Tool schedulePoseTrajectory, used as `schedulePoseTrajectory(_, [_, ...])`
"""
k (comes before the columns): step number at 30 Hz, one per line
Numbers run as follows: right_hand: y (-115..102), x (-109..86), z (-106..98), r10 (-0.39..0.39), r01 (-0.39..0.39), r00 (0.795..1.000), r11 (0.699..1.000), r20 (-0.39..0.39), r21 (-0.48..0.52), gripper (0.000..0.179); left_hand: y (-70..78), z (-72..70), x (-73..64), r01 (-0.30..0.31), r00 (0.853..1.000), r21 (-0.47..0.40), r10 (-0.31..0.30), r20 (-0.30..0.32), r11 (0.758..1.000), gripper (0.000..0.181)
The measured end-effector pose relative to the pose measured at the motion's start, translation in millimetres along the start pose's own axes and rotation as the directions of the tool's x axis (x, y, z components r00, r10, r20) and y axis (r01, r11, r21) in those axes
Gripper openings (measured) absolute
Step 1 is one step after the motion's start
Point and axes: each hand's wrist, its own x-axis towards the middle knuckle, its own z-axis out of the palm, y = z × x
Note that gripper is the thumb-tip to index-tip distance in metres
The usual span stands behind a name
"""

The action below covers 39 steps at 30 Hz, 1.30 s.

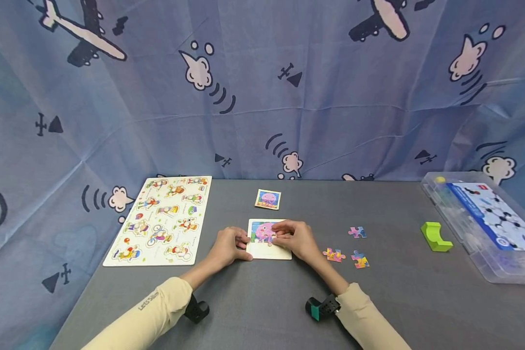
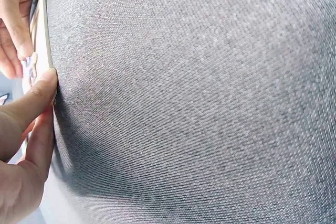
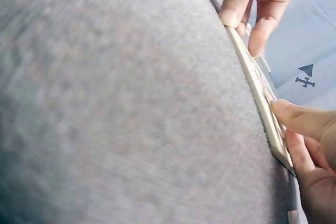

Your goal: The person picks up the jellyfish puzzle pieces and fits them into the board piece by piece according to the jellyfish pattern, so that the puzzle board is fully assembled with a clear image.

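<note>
In the head view a small cream puzzle tray (image 1: 262, 252) lies on the table, with a pink octopus picture (image 1: 262, 230) partly assembled in its upper part. My left hand (image 1: 229, 247) grips the tray at its left side, its thumb at the near left corner. In the left wrist view that thumb (image 2: 48, 77) lies on the tray's edge. My right hand (image 1: 298, 239) bends over the tray's right part, thumb and forefinger pinching a jigsaw piece, mostly hidden by the fingers. The right wrist view shows the right thumb (image 3: 286, 109) low against the picture side of the tray (image 3: 257, 90).
Loose jigsaw pieces lie to the right: a pink-blue one (image 1: 357, 232), an orange-pink one (image 1: 334, 254) and a yellow-blue one (image 1: 360, 259). A picture card (image 1: 268, 199) sits behind the tray. Left is a large figure board (image 1: 157, 221); right, a green block (image 1: 436, 236) and plastic case (image 1: 485, 260).
</note>
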Motion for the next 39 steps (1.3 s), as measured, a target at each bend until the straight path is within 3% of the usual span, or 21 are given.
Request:
schedulePoseTrajectory(14, [-1.8,2.0,-1.3,-0.038,0.039,0.999,0.999,0.038,-0.035,0.028,-1.3,0.1,0.9,0.001,1.000,-0.017,-0.001,0.002,1.000,0.039])
schedulePoseTrajectory(25, [-5.8,1.5,5.2,-0.057,0.055,0.998,0.990,0.017,0.132,0.030,-3.2,1.1,1.9,0.008,1.000,-0.014,-0.008,0.000,1.000,0.041])
schedulePoseTrajectory(34, [-6.4,5.4,8.3,-0.063,0.060,0.997,0.997,0.041,0.052,0.028,-3.9,0.6,2.3,-0.001,1.000,-0.010,0.001,-0.005,1.000,0.043])
schedulePoseTrajectory(39, [-5.1,5.9,3.5,-0.066,0.054,0.996,0.985,0.067,0.166,0.030,-2.0,-0.3,1.7,-0.003,1.000,-0.004,0.003,0.001,1.000,0.042])
